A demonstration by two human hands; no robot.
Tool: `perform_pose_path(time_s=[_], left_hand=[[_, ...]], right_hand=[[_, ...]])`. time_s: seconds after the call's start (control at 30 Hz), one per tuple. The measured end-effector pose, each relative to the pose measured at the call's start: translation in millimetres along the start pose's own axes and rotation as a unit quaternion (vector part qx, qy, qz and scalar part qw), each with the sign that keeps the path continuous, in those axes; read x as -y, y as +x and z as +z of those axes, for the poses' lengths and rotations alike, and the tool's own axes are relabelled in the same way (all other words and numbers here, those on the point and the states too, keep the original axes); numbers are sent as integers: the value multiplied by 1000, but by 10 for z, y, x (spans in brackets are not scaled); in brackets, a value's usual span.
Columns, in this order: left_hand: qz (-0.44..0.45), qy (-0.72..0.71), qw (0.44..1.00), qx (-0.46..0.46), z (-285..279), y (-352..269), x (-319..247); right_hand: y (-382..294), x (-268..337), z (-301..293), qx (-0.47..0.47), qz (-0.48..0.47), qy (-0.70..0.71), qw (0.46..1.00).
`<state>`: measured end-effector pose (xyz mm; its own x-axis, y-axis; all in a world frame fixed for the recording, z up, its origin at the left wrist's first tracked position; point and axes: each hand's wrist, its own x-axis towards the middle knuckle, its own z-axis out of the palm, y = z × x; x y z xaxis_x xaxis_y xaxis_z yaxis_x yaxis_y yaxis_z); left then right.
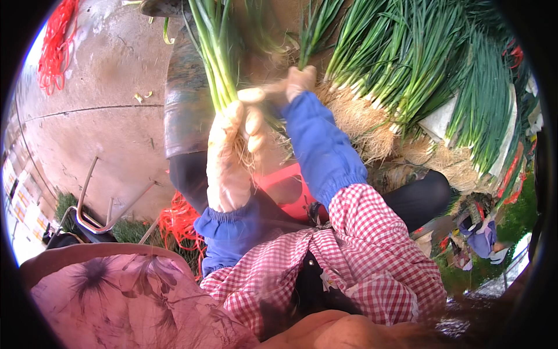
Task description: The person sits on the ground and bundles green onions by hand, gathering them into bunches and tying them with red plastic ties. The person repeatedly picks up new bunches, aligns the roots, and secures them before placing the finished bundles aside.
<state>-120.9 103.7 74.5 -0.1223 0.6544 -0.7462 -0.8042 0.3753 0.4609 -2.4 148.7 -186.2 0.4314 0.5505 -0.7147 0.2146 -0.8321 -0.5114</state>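
My left hand (231, 139), in a pale glove, is closed around the lower stalks of a small bunch of green onions (220, 74). The leaves rise past the top edge, and stringy roots hang below the fingers. My right hand (301, 80), also gloved, grips the base of a few dark green onion stalks (311, 39). It is near the left end of a long row of green onions (392, 56), whose pale roots (366, 122) face me. Motion blur softens the space between the hands, so small details there are unclear.
A red plastic stool or basket (285, 187) stands between my legs. Red plastic twine lies in a heap (181, 218) at left and in another bundle (56, 48) on the concrete floor (100, 131). A metal-framed chair (93, 213) is lower left. A person wearing purple (479, 237) is at right.
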Motion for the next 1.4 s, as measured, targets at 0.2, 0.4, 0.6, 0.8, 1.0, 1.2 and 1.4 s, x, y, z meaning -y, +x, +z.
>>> perform_pose_path(time_s=[0.2,0.4,0.6,0.8,1.0,1.2,1.4], left_hand=[[-36,53,998,-17,-85,280,512],[-89,193,977,7,-455,639,1543],[-116,88,989,10,-584,206,1693],[-131,120,984,-18,-554,21,1786],[-181,14,983,-10,-675,149,1834],[-234,36,971,12,-755,389,1890],[-90,149,983,-58,-850,508,1846]], right_hand=[[189,-185,-1245,93,0,205,974],[-519,-526,-1575,255,-56,240,935],[-737,-890,-1341,187,-104,185,959],[-869,-701,-1415,135,-1,266,954],[-967,-571,-1460,168,-2,271,948],[-1326,-609,-1525,162,-228,378,883],[-1692,-208,-2056,108,-158,449,873]])
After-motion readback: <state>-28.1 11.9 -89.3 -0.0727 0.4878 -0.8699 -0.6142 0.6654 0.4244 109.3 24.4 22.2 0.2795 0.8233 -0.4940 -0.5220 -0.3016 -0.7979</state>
